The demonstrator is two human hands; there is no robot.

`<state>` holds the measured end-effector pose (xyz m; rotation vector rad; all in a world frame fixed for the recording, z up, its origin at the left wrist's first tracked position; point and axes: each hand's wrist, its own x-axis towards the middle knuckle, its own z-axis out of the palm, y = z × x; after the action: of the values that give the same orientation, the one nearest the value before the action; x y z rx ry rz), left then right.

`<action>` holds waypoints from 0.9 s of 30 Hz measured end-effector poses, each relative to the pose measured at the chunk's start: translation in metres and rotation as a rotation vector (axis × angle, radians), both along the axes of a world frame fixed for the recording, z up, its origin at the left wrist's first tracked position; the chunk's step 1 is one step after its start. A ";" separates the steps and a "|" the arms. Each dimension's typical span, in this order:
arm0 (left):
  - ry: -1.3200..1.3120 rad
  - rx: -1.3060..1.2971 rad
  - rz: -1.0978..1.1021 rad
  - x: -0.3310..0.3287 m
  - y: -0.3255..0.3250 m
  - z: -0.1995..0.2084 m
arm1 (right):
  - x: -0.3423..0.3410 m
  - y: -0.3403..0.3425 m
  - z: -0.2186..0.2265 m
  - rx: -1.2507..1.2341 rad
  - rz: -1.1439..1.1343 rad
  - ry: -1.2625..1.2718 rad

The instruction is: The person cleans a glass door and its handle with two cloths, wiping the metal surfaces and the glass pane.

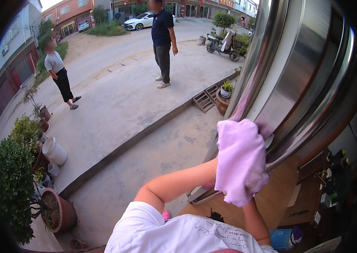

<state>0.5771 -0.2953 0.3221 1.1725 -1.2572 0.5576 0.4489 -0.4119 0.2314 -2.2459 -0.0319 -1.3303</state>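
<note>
A crumpled lilac cloth [242,162] is held up against the shiny metal door frame [267,95]. My left forearm [187,175] reaches across to it from the lower middle, and its hand is covered by the fabric. From below, my right forearm [256,221] rises to the cloth's lower edge, its hand also out of sight. Both hands appear to grip the cloth, though no fingers show clearly. The cloth hangs in folds, with a greyish smudge near its lower right. A pinkish reflection of it shows in the polished metal.
A concrete step edge [136,147] crosses outside. Potted plants, including a large clay pot [59,209], and a white bucket [54,150] line the left. Two people stand on the paving. A scooter [224,45] is parked beyond. Indoors, a blue container [281,239] is at lower right.
</note>
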 end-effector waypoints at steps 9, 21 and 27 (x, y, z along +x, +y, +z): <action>0.260 0.235 -0.048 -0.013 0.013 -0.111 | -0.001 0.011 0.013 0.196 -0.039 -0.126; 0.229 0.160 0.050 -0.008 -0.004 -0.020 | 0.005 0.009 -0.004 0.316 0.028 -0.258; 0.191 0.130 0.068 -0.002 -0.002 -0.002 | 0.001 -0.002 -0.010 0.062 -0.045 -0.195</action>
<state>0.5749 -0.2978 0.3202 1.3479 -1.1063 0.4076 0.4495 -0.4137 0.2215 -2.0694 -0.0092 -1.5490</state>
